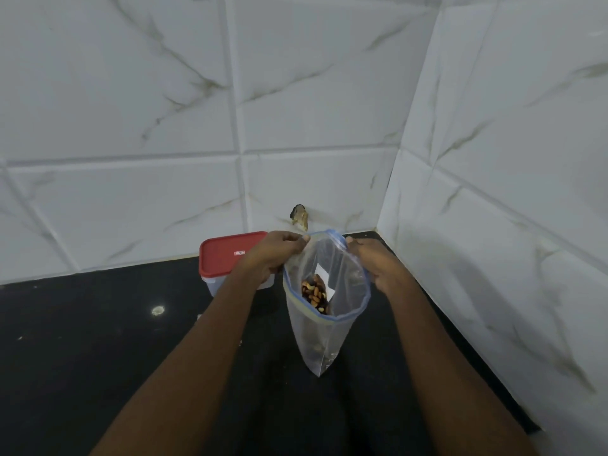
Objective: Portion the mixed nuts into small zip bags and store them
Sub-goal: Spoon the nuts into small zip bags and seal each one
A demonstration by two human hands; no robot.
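The fingers [301,240] of the left hand [273,255] pinch the far rim of the clear zip bag [324,337]; the right hand [375,261] grips the rim opposite. The bag hangs open above the black counter [98,340], with mixed nuts [315,292] inside. A red-lidded box [227,255] stands behind the left hand.

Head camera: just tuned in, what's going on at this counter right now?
A person is holding a clear zip bag upright at the black counter. The left hand pinches one side of its rim and the right hand grips the other. The mouth is open, not sealed, and a portion of mixed nuts lies inside. A container with a red lid sits closed behind the left hand.
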